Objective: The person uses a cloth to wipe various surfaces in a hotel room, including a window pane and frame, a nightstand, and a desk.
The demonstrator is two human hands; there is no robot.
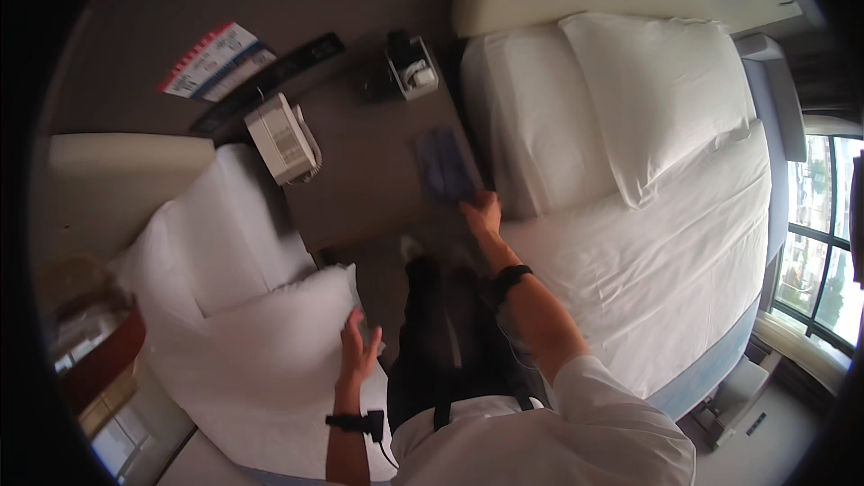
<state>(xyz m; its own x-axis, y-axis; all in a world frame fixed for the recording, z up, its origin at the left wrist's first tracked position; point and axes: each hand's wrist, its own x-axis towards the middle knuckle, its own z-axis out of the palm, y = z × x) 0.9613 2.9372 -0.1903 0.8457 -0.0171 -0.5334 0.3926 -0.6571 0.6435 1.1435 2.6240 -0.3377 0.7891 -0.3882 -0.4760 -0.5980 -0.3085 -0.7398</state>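
Two bare hands are at work in my head view, one on each side of my body. My right hand reaches out over the front edge of the tabletop, its fingers narrow and holding the near right corner of a blue cloth. The cloth lies toward the right end of the tabletop, a little blurred, so I can't make out its folds. My left hand holds nothing; its fingers are wide and bent, just beside the white pillow on the left bed. I cannot tell whether they touch it.

A white phone stands at the left end of the tabletop, its coiled cord on the side facing the cloth. Beyond the cloth, near the far right corner, I see an open white box with dark and white items inside. Behind the phone runs a long black panel, and next to it I have a red, white and blue sheet. To my right the other bed carries its own pillow, with a bright window past it.
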